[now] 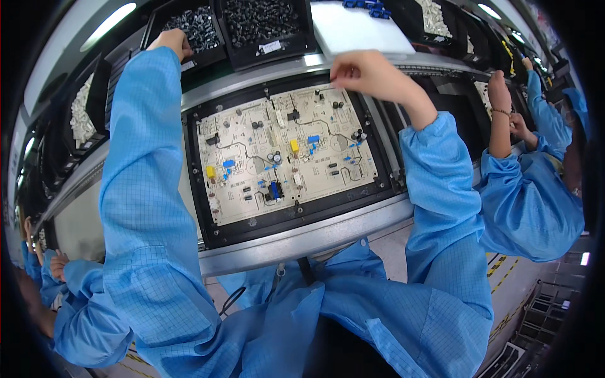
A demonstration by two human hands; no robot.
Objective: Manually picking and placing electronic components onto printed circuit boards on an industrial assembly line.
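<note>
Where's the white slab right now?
Head view, top edge, just right of centre: the white slab lies immediately right of a black parts bin, beyond the right hand, with blue pieces on it.

The left hand [171, 41] hides part of a black bin [210, 58].

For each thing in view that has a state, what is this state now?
Two black rectangular bins: open, holding small dark components
Left bare hand: curled at left bin, grip hidden
Right bare hand: fingers bent, nothing visibly held
Beige circuit panel: parts mounted, inside black rectangular frame
White foam sheet: flat, bearing blue plastic parts
</note>
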